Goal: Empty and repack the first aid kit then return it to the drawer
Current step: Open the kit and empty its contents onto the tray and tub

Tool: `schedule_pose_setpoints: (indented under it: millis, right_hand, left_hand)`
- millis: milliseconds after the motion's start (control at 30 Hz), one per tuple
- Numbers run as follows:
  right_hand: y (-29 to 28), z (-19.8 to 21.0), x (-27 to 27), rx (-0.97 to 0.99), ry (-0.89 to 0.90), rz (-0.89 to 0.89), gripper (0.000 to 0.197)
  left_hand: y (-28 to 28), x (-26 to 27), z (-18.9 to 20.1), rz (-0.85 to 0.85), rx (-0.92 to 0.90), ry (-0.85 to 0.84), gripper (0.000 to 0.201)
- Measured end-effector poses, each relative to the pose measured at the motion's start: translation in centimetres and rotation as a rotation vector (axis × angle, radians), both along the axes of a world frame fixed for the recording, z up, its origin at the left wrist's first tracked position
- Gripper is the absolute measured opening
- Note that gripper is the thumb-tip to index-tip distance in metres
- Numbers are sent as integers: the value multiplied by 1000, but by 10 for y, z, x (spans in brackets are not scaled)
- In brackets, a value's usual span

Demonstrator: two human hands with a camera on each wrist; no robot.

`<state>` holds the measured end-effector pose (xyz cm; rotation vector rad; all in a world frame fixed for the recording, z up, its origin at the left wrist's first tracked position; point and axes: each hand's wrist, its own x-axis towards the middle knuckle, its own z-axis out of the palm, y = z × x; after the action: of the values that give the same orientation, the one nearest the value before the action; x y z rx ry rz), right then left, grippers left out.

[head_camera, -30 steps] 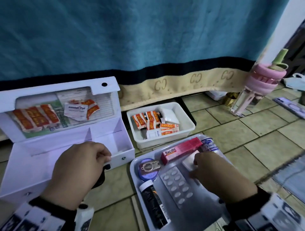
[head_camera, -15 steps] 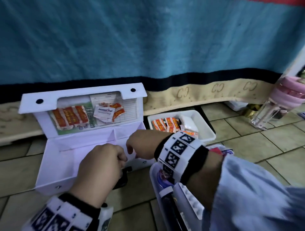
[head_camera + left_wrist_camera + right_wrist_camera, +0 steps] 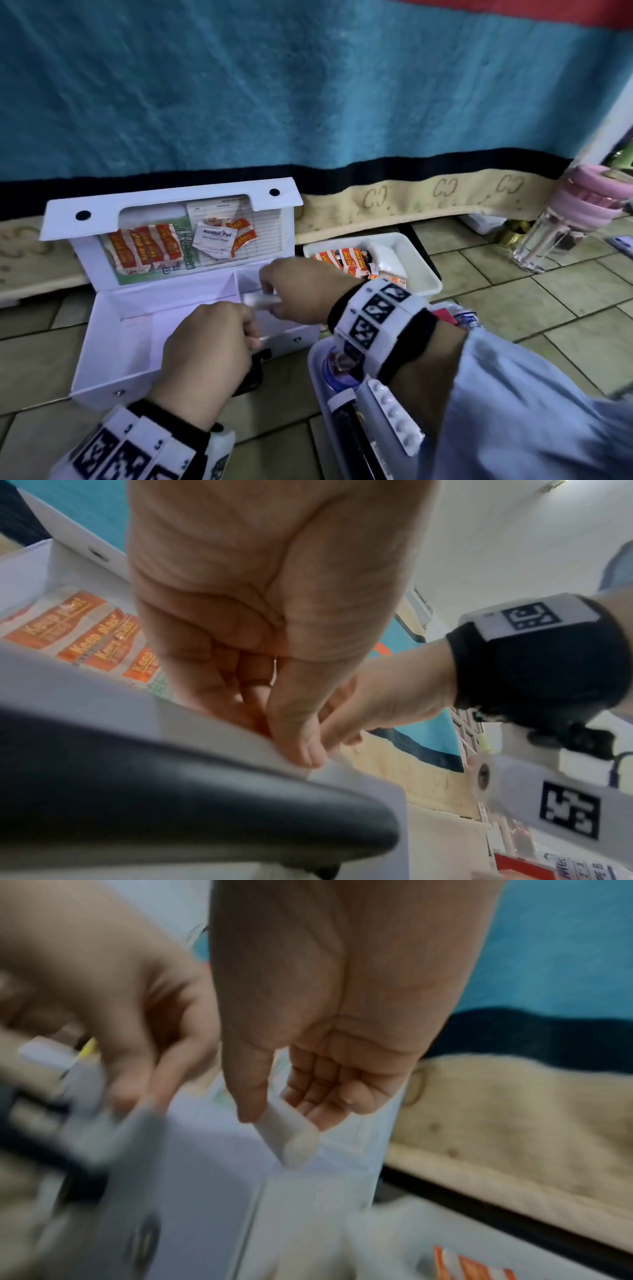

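The white first aid kit (image 3: 137, 329) lies open on the tiled floor, its lid (image 3: 171, 202) upright with orange plasters and an alcohol pad tucked into it. My left hand (image 3: 205, 353) grips the kit's front wall (image 3: 103, 696) between thumb and curled fingers, just above the black handle (image 3: 171, 791). My right hand (image 3: 301, 291) hovers over the kit's right compartment and pinches a small white roll (image 3: 260, 300). In the right wrist view the white roll (image 3: 291, 1137) sticks out below my thumb and fingers (image 3: 246, 1107).
A grey tray (image 3: 317, 359) at the right front holds a blister pack (image 3: 397, 421), a dark bottle and other medicines, mostly hidden by my right arm. Behind it stands a white bin (image 3: 421, 274) with plasters. A pink-capped bottle (image 3: 561, 222) stands at far right. A teal blanket hangs behind.
My right hand left the tray and carried the white roll leftward to the kit's right compartment. My left hand stayed on the kit's front wall.
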<state>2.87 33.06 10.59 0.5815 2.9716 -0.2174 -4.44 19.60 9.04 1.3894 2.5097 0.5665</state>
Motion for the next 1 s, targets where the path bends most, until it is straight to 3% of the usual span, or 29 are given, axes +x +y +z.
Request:
schedule_pose_setpoints:
  millis: [133, 300, 367, 467, 567, 700, 867, 1000]
  right_hand:
    - [10, 50, 51, -192, 359, -276, 13]
    - [21, 77, 145, -99, 473, -574, 13]
    - [15, 64, 170, -40, 400, -662, 17]
    - [1, 35, 186, -117, 256, -719, 19]
    - [-10, 2, 184, -94, 38, -650, 19]
    - [-15, -27, 178, -24, -44, -612, 11]
    - [-13, -27, 168, 74, -166, -560, 23]
    - [-18, 5, 151, 73, -103, -524, 26]
  left_hand:
    - [0, -2, -2, -6, -8, 11, 30]
    - [1, -2, -3, -1, -19, 20, 40]
    - [1, -1, -4, -3, -29, 34, 40]
    - [0, 2, -3, 5, -33, 53, 38]
    - [2, 2, -2, -1, -28, 54, 37]
    - [2, 3, -3, -3, -14, 59, 39]
    - [-3, 5, -7, -1, 2, 66, 33]
    - [-6, 4, -4, -49, 24, 43, 14]
